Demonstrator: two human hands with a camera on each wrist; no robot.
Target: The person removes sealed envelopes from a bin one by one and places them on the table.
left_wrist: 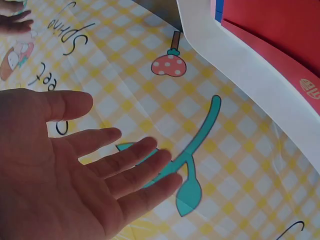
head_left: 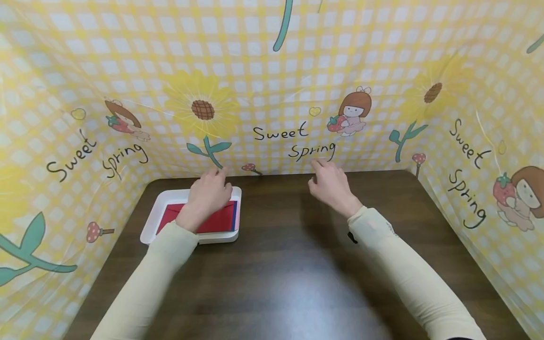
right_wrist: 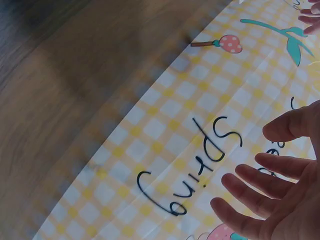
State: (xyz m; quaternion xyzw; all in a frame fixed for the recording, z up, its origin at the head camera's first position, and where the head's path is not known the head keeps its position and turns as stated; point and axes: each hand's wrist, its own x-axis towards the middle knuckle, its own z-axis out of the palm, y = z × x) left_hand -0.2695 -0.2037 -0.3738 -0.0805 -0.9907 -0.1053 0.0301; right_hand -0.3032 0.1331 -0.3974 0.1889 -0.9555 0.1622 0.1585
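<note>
My left hand [head_left: 209, 192] hovers over the white tray [head_left: 146, 229], its fingers loosely extended and holding nothing. In the left wrist view the palm and spread fingers of that hand [left_wrist: 95, 165] show bare. Inside the tray lies a red envelope [head_left: 212, 226] on top, with a blue edge [head_left: 234, 217] and a pink edge showing beneath at its right side. A gold mark [left_wrist: 310, 89] sits on the red paper in the left wrist view. My right hand [head_left: 333, 185] is held above the far part of the table, relaxed fingers apart and nothing in them.
The dark wooden table [head_left: 272, 264] is walled at the back and sides by a yellow checked cloth [head_left: 272, 85] printed with flowers and lettering. The tray stands at the table's back left. A small black item [head_left: 352, 237] shows beside the right sleeve.
</note>
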